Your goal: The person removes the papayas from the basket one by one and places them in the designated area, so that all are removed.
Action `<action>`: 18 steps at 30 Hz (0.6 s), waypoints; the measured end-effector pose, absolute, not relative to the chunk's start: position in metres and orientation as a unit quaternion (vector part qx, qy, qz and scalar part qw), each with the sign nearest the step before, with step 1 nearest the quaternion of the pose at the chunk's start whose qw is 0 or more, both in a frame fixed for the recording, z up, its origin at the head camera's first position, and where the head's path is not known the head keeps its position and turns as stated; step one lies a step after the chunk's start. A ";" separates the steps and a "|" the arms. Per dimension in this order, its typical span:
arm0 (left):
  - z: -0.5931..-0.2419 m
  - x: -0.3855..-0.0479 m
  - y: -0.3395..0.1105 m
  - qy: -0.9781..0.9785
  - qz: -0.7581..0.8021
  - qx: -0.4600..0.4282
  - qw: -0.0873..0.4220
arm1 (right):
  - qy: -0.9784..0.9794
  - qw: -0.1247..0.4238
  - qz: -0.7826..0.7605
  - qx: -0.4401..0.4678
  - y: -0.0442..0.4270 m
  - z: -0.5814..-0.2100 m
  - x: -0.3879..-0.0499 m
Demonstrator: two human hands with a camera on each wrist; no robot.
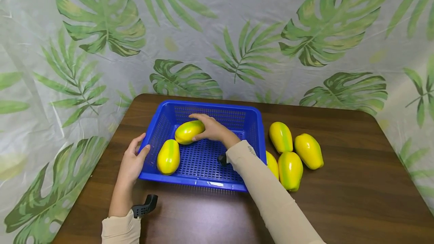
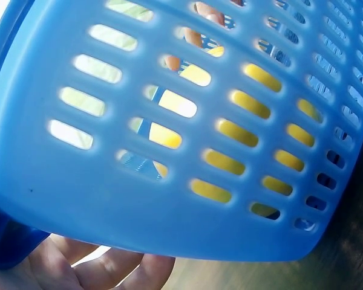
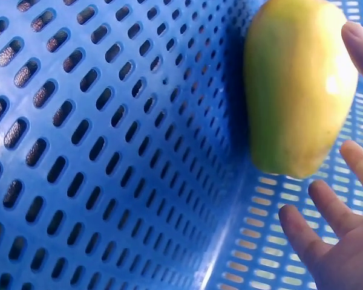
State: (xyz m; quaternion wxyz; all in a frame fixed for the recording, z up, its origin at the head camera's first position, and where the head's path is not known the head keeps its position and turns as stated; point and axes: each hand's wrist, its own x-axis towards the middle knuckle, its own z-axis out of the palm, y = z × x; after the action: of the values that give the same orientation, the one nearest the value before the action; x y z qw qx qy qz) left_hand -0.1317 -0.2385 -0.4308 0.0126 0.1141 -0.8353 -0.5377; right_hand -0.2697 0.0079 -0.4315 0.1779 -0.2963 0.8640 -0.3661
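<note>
My left hand (image 1: 131,161) holds the left rim of a blue perforated plastic basket (image 1: 193,182). In the left wrist view its fingers (image 2: 112,266) curl below the basket's edge. Inside the basket, my right hand (image 1: 213,129) is around the right end of a yellow-green papaya (image 1: 187,132). The right wrist view has the right fingers (image 3: 330,208) spread beside that papaya (image 3: 296,90), with a gap between the fingertips and its skin. Another papaya (image 1: 168,157) lies in the basket's front left corner, close to my left hand.
Right of the basket, several more papayas lie on the dark wooden table (image 1: 352,191), among them one farthest right (image 1: 309,151) and one nearest me (image 1: 290,170). Another (image 1: 272,165) is partly hidden by the basket and my right sleeve. A leaf-patterned curtain (image 1: 190,44) hangs behind.
</note>
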 end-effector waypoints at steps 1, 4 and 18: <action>-0.431 -0.132 -0.238 -0.835 -0.538 0.114 0.012 | 0.866 0.179 -0.364 -0.294 0.008 -0.432 -0.270; -0.432 -0.132 -0.238 -0.836 -0.537 0.115 0.010 | 0.870 0.181 -0.358 -0.287 0.006 -0.435 -0.271; -0.432 -0.132 -0.238 -0.835 -0.537 0.116 0.012 | 0.886 0.176 -0.326 -0.280 -0.003 -0.443 -0.272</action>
State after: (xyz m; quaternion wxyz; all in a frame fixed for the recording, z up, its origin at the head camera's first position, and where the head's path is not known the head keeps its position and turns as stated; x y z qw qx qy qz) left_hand -0.1321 -0.2383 -0.4317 0.0116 0.1161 -0.8352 -0.5375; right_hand -0.2720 -0.0027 -0.4428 0.1761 -0.2800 0.8856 -0.3260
